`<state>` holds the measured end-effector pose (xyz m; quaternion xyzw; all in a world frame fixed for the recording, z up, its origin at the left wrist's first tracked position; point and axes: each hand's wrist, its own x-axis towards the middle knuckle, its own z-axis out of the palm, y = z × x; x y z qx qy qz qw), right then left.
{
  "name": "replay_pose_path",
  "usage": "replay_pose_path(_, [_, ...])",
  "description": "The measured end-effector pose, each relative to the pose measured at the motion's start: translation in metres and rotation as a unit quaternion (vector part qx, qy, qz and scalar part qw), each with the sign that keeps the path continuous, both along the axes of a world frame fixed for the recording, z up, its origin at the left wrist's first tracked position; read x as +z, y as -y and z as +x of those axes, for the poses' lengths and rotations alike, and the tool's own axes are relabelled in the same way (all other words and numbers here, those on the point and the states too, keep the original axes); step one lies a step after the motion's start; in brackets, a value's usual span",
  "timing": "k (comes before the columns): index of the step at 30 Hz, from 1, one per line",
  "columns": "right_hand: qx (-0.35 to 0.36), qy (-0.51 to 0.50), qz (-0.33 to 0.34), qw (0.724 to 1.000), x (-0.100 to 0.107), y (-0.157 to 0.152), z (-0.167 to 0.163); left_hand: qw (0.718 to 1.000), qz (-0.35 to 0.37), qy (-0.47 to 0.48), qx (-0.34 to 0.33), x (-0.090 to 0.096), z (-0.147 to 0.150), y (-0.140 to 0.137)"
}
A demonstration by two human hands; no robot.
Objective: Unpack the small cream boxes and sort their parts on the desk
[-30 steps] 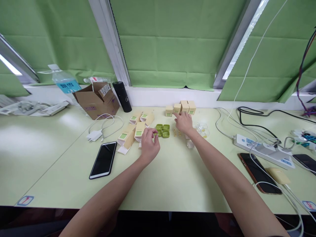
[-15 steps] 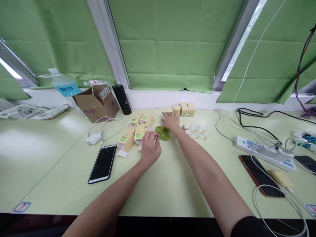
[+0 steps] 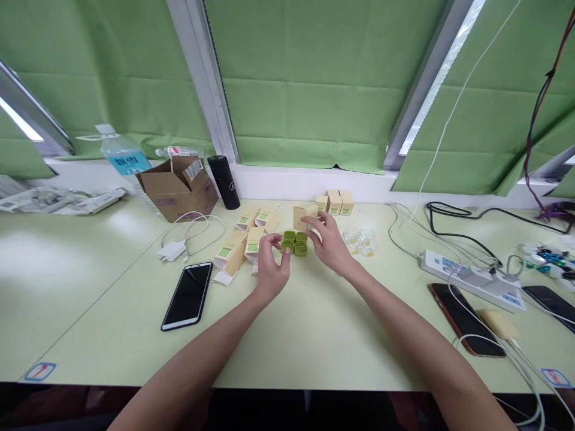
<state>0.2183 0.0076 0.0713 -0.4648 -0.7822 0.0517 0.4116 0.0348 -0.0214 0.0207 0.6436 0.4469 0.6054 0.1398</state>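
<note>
My right hand (image 3: 331, 242) grips a small beige paper box (image 3: 303, 216) by its right side, lifted just behind a cluster of small green square containers (image 3: 295, 242). Beside those containers on the left is my left hand (image 3: 272, 268), fingers curved and thumb apart, holding nothing. Several opened beige boxes with green labels (image 3: 232, 251) lie left of it, their flaps out. Three more beige boxes (image 3: 333, 201) stand upright at the back. Several clear round plastic pieces with yellow spots (image 3: 360, 242) sit to the right of my right hand.
A black-screened phone (image 3: 187, 296) and a white charger (image 3: 171, 251) lie at left. Behind them stand a cardboard box (image 3: 179, 194) and a black bottle (image 3: 223, 182). At right are a power strip (image 3: 471, 278), loose cables and another phone (image 3: 465, 317).
My right hand has taken a beige box from the back row and drawn it forward and up. My left hand has opened slightly near the green containers.
</note>
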Motion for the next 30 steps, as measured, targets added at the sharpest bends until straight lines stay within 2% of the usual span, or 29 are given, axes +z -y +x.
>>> replay_pose_path(3, [0.075,-0.039,0.002,0.996,-0.010,0.049,0.016,0.984,-0.070,0.072,-0.144,0.002,0.001,0.002])
replay_pose_path(6, [0.110,-0.059,-0.028,0.992,-0.023,0.079,0.027,0.930,-0.158,0.101,-0.317,0.005,0.005,0.007])
replay_pose_path(8, [0.119,-0.079,-0.057,0.988,-0.029,0.088,0.031,0.903,-0.210,0.103,-0.361,0.007,0.009,0.012])
replay_pose_path(10, [0.115,-0.121,-0.077,0.983,-0.030,0.092,0.032,0.906,-0.233,0.095,-0.340,0.007,0.011,0.017])
replay_pose_path(12, [0.101,-0.183,-0.087,0.974,-0.029,0.093,0.031,0.931,-0.217,0.066,-0.286,0.006,0.013,0.019])
replay_pose_path(15, [0.070,-0.244,-0.093,0.963,-0.028,0.093,0.026,0.967,-0.143,-0.017,-0.209,0.001,0.012,0.020])
replay_pose_path(17, [0.047,-0.233,-0.104,0.966,-0.030,0.094,0.023,0.975,-0.079,-0.092,-0.184,-0.002,0.011,0.022])
replay_pose_path(20, [0.027,-0.184,-0.140,0.972,-0.033,0.095,0.019,0.962,0.010,-0.217,-0.165,-0.006,0.009,0.026])
replay_pose_path(23, [0.011,-0.161,-0.166,0.973,-0.032,0.094,0.015,0.943,0.053,-0.298,-0.139,-0.008,0.008,0.030])
replay_pose_path(30, [-0.006,-0.083,-0.194,0.978,-0.013,0.086,0.003,0.928,0.089,-0.353,-0.080,-0.008,0.005,0.025])
